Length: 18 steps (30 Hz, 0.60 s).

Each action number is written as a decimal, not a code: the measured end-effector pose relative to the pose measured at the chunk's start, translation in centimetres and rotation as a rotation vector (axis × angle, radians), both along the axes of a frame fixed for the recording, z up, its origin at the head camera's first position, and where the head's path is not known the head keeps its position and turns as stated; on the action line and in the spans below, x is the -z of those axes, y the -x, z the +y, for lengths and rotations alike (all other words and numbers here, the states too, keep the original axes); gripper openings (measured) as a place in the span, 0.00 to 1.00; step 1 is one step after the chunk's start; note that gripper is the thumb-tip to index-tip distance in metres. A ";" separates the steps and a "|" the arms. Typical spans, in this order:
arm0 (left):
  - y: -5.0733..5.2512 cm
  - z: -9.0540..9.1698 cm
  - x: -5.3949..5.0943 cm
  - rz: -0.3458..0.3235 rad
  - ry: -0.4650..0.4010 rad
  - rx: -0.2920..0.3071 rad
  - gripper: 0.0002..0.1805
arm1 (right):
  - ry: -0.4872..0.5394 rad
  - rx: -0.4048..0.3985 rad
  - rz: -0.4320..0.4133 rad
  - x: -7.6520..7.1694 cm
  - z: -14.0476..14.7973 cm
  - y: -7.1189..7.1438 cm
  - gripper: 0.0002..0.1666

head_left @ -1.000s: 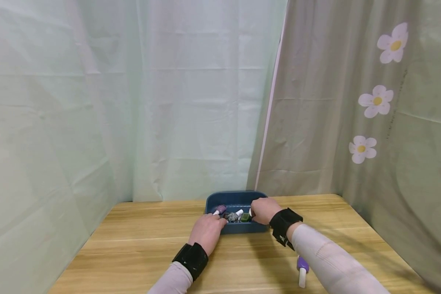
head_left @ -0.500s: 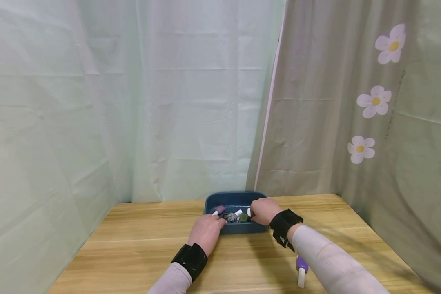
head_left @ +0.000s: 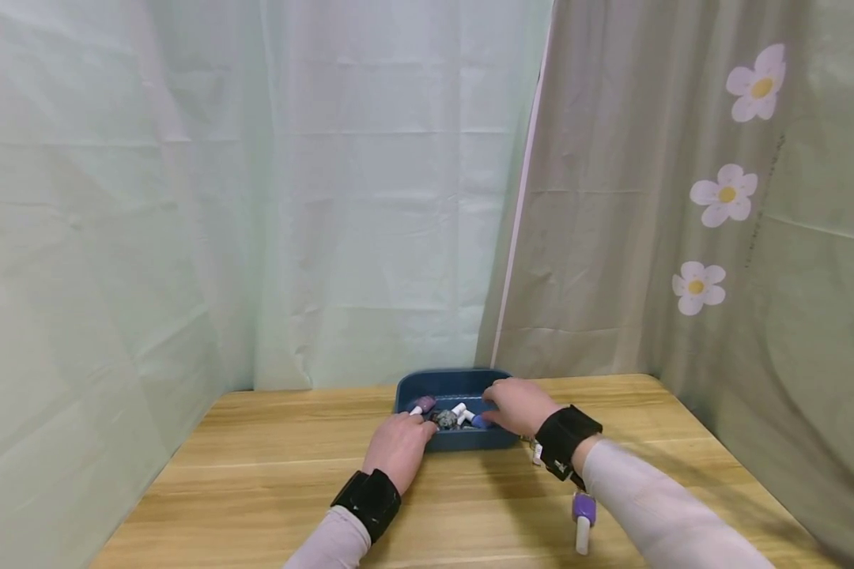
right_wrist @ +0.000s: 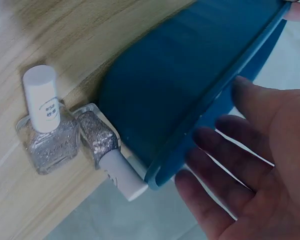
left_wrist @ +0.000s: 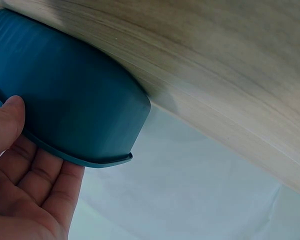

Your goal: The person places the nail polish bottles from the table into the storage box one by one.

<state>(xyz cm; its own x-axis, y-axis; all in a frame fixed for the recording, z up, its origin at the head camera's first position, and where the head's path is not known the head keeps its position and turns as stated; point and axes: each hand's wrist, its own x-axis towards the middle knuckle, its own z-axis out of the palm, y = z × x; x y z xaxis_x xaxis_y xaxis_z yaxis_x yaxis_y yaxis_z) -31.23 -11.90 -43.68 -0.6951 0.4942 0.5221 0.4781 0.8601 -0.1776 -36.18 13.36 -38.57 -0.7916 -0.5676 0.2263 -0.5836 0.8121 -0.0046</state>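
Note:
A blue bin (head_left: pixel 470 440) with several small bottles stands at the far side of the table. My left hand (head_left: pixel 398 452) grips its near left rim; in the left wrist view, the thumb of this hand (left_wrist: pixel 27 200) lies on the outer wall of the bin (left_wrist: pixel 85 95), fingers behind the rim. Over the bin's right end is my right hand (head_left: pixel 523 407), its fingers apart and slightly bent, holding nothing, as the right wrist view of the hand (right_wrist: pixel 250 160) shows. Inside lie a mauve bottle (head_left: pixel 425 404), a grey glitter bottle (head_left: pixel 446 420) and a blue bottle (head_left: pixel 480 422).
Two glitter bottles with white caps, one flat (right_wrist: pixel 50 145) and one beside the bin wall (right_wrist: pixel 97 135), lie outside the bin's right end. A purple bottle (head_left: pixel 583 508) lies on the table (head_left: pixel 270 482) below my right forearm. Curtains (head_left: pixel 370 197) stand behind and at both sides.
My right hand has shifted slightly right, its fingers now spread. The green bottle beside it is no longer seen, and a blue one shows there. My left hand has stayed at the rim.

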 end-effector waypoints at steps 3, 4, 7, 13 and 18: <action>0.0 0.0 0.0 0.014 0.011 -0.005 0.12 | 0.001 0.003 0.018 -0.3 0.3 -0.6 0.23; -0.1 0.0 0.0 0.018 0.015 -0.006 0.12 | 0.004 0.001 0.018 -0.3 0.5 -0.8 0.27; -0.1 0.0 0.0 0.024 0.022 -0.004 0.12 | 0.007 -0.005 0.022 -0.4 0.9 -1.3 0.35; 0.0 0.0 0.1 0.018 0.017 -0.003 0.13 | 0.019 -0.018 0.025 -0.3 2.2 -2.4 0.50; 0.1 0.1 0.2 0.022 0.027 -0.011 0.13 | 0.069 -0.015 0.005 0.0 3.3 -3.2 0.56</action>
